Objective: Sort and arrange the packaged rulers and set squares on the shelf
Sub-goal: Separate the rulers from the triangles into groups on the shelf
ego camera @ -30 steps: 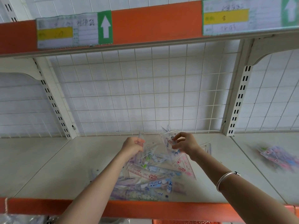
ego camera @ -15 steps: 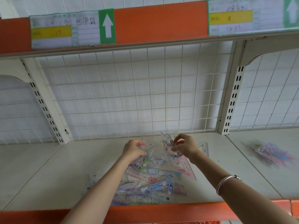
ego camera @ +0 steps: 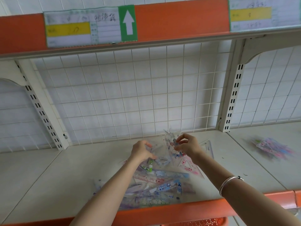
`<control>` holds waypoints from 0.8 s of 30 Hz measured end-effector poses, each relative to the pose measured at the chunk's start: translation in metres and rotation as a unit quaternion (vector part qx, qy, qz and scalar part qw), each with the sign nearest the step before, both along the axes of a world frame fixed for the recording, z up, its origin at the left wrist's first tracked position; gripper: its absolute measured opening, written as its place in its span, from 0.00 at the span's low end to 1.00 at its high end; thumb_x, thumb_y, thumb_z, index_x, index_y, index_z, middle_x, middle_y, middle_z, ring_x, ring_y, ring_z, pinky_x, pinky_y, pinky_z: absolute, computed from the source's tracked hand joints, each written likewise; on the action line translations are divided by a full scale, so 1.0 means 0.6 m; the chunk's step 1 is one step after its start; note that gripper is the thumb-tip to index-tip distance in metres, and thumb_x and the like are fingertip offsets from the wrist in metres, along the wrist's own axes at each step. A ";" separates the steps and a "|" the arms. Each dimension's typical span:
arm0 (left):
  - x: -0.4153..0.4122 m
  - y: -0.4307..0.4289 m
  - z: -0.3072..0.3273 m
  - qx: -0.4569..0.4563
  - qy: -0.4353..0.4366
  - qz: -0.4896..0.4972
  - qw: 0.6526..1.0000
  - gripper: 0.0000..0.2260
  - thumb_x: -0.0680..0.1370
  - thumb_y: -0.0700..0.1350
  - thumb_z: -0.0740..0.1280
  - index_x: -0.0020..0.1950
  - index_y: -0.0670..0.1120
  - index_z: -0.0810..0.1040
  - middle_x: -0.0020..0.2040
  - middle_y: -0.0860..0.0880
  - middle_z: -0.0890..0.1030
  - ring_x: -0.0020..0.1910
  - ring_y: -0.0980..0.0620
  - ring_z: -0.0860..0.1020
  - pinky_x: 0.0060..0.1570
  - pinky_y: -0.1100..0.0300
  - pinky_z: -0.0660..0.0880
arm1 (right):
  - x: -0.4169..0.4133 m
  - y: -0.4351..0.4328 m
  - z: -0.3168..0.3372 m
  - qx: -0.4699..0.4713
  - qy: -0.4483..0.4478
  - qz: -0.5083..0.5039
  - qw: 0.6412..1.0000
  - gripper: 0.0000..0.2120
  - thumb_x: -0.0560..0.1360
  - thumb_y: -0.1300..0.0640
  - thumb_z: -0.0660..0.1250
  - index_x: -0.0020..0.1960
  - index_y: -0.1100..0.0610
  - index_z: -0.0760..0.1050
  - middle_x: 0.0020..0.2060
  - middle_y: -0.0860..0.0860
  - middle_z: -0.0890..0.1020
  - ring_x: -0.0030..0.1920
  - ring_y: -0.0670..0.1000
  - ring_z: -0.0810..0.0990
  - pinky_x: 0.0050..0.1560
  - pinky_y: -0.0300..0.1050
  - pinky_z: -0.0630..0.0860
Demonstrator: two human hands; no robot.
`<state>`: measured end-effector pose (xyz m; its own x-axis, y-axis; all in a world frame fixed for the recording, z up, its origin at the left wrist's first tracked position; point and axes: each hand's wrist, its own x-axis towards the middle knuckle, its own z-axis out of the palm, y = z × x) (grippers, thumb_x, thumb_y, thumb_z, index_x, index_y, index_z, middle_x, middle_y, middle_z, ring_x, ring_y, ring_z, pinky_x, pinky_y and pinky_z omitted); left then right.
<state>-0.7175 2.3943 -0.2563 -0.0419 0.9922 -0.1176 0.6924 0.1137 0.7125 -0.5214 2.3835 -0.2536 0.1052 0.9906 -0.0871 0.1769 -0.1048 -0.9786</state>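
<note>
A loose pile of clear-packaged rulers and set squares [ego camera: 159, 185] lies on the white shelf [ego camera: 57, 176], from its middle to the orange front lip. A clear packet of set squares [ego camera: 168, 142] is lifted over the back of the pile. My left hand [ego camera: 141, 151] grips its left side with curled fingers. My right hand [ego camera: 187, 145] pinches its right side between thumb and fingertips. A pink set square [ego camera: 190, 168] lies flat just right of the pile, under my right wrist.
A second small heap of pink and blue packets [ego camera: 272, 148] lies on the neighbouring shelf bay to the right. A white wire grid [ego camera: 130, 98] backs the shelf. Slotted uprights [ego camera: 232, 98] stand at both sides. An orange upper shelf edge [ego camera: 179, 22] carries paper labels.
Both hands stay at the lifted packet and shift only slightly. The view has swung a little to the right, and the pile is unchanged.
</note>
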 end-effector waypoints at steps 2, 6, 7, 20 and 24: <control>-0.005 -0.001 -0.002 0.008 -0.020 -0.001 1.000 0.23 0.62 0.39 0.81 0.56 0.43 0.80 0.59 0.45 0.78 0.56 0.48 0.75 0.50 0.61 0.71 | -0.003 -0.005 0.000 0.001 0.003 -0.005 1.000 0.13 0.66 0.75 0.71 0.42 0.62 0.73 0.36 0.57 0.79 0.32 0.52 0.76 0.29 0.42 0.72; -0.012 -0.004 -0.004 0.039 -0.052 -0.013 0.998 0.22 0.64 0.38 0.80 0.56 0.43 0.82 0.57 0.45 0.81 0.50 0.53 0.76 0.48 0.64 0.69 | -0.003 -0.014 -0.003 0.002 0.027 -0.022 0.999 0.13 0.65 0.76 0.71 0.39 0.61 0.73 0.36 0.58 0.78 0.32 0.53 0.74 0.30 0.43 0.71; -0.013 -0.005 -0.003 0.045 -0.058 -0.019 0.997 0.21 0.65 0.37 0.79 0.57 0.43 0.82 0.57 0.45 0.81 0.50 0.54 0.75 0.48 0.65 0.69 | -0.003 -0.017 -0.003 0.003 0.031 -0.026 0.999 0.13 0.66 0.77 0.71 0.39 0.61 0.72 0.36 0.58 0.78 0.32 0.54 0.74 0.30 0.44 0.71; 0.058 0.001 0.016 0.093 -0.153 -0.075 0.981 0.19 0.69 0.33 0.74 0.58 0.43 0.82 0.60 0.48 0.80 0.57 0.56 0.74 0.52 0.69 0.67 | 0.047 -0.049 0.003 0.028 0.110 -0.091 0.989 0.14 0.67 0.79 0.67 0.37 0.61 0.70 0.31 0.57 0.75 0.27 0.53 0.71 0.28 0.42 0.69; 0.131 -0.009 0.008 0.084 -0.187 -0.094 0.974 0.18 0.69 0.32 0.74 0.58 0.43 0.81 0.56 0.50 0.80 0.55 0.57 0.75 0.58 0.65 0.70 | 0.101 -0.074 0.000 0.034 0.128 -0.122 0.984 0.15 0.67 0.79 0.67 0.37 0.61 0.70 0.31 0.56 0.75 0.24 0.52 0.71 0.26 0.41 0.70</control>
<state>-0.6387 2.3891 -0.2515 0.1562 0.9849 0.0749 0.3774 -0.1296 0.9169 -0.4608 2.3391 -0.2538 0.3232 0.9432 -0.0767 -0.0980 -0.0473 -0.9941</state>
